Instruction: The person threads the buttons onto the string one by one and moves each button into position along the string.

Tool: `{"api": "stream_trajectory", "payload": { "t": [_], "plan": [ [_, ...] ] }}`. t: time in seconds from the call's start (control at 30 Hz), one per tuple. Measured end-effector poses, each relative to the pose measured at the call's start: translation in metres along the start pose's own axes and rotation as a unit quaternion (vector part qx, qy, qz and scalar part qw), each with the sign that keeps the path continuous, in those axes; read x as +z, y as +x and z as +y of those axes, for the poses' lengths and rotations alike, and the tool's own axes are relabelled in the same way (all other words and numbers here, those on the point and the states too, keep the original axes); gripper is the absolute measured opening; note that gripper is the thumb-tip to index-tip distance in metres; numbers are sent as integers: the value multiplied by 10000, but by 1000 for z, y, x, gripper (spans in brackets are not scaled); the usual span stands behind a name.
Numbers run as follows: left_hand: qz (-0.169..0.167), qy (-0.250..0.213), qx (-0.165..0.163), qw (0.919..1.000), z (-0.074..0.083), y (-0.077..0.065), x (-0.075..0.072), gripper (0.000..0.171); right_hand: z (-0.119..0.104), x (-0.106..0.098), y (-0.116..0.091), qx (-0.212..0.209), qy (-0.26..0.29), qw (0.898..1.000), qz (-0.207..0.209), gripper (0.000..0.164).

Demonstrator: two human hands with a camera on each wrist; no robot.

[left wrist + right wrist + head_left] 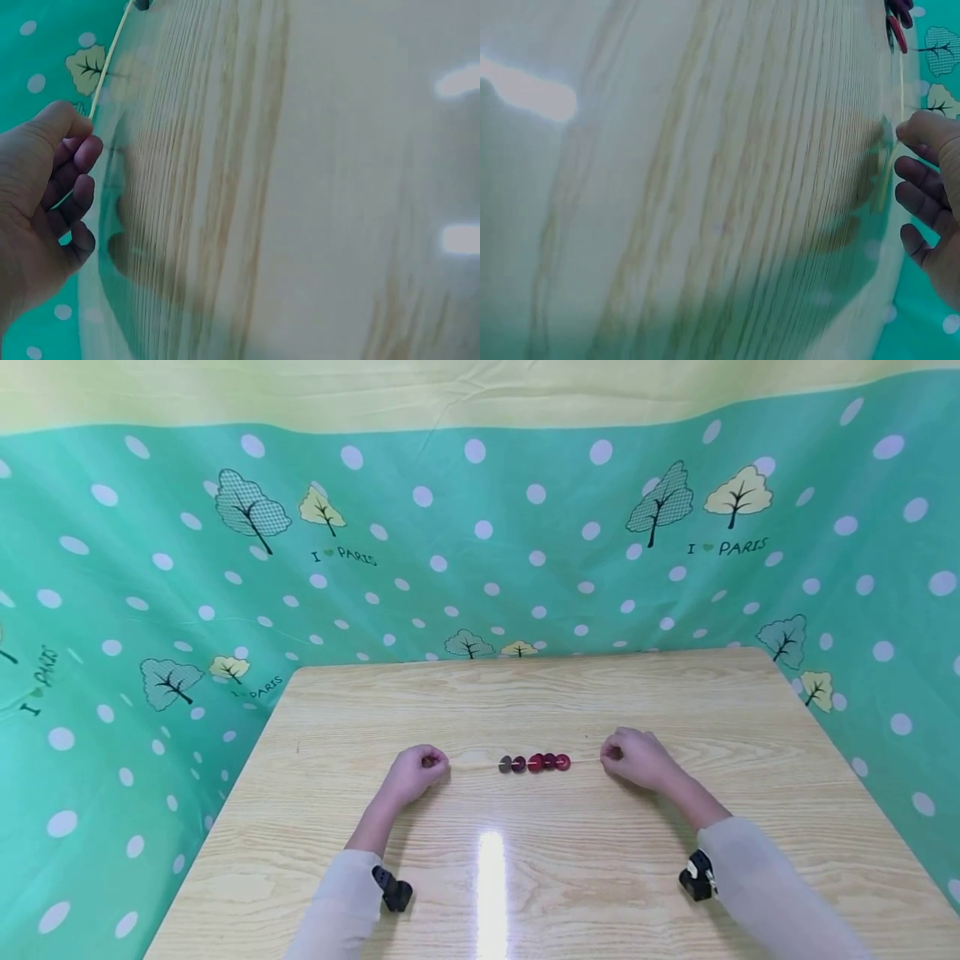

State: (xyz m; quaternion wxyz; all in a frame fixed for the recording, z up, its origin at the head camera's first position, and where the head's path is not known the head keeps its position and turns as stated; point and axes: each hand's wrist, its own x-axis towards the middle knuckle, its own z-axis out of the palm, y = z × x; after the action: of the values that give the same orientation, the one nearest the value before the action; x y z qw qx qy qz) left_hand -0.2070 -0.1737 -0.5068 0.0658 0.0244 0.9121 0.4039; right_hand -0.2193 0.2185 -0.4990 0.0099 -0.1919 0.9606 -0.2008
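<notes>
A pale yellow string [110, 56] is stretched between the two hands, low over the table. Several round buttons [536, 763] are strung along its middle: a grey-brown button [505, 765] at the left end, dark maroon and red ones toward the right. The left hand [411, 774] pinches the string between thumb and forefinger, its other fingers loosely curled. On the opposite side, the right hand [639, 758] pinches the string likewise, and a short loose tail hangs below its fingertips in the right wrist view. Only the edges of some buttons show in the wrist views.
The light wood-grain table [360, 702] has a glossy top with a bright light reflection in front of the buttons. A green dotted cloth [517, 543] with tree prints hangs behind the table and along both sides. Black wrist cameras sit on both sleeves.
</notes>
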Motion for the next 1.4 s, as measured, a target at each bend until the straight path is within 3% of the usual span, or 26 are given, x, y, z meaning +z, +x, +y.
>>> {"api": "stream_trajectory", "payload": {
  "t": [0.1, 0.33, 0.53, 1.1, 1.4],
  "plan": [
    [63, 140, 54, 9999, -1, 1, 0, 12, -1, 2, 3, -2, 35, 10000, 81, 4],
    [442, 1034, 299, 9932, -5, 4, 4, 7, -4, 8, 10, 132, 97, 9997, 202, 6],
    [623, 1346, 519, 9876, -8, 6, 8, 5, -5, 11, 11, 151, 183, 9995, 195, 6],
    [590, 1260, 466, 9892, -7, 5, 7, 7, 8, 6, 6, 364, 331, 9988, 17, 9],
    [332, 873, 185, 9955, -8, 7, -6, 17, 10, -14, 3, 578, 615, 9962, 228, 23]
  ]
}}
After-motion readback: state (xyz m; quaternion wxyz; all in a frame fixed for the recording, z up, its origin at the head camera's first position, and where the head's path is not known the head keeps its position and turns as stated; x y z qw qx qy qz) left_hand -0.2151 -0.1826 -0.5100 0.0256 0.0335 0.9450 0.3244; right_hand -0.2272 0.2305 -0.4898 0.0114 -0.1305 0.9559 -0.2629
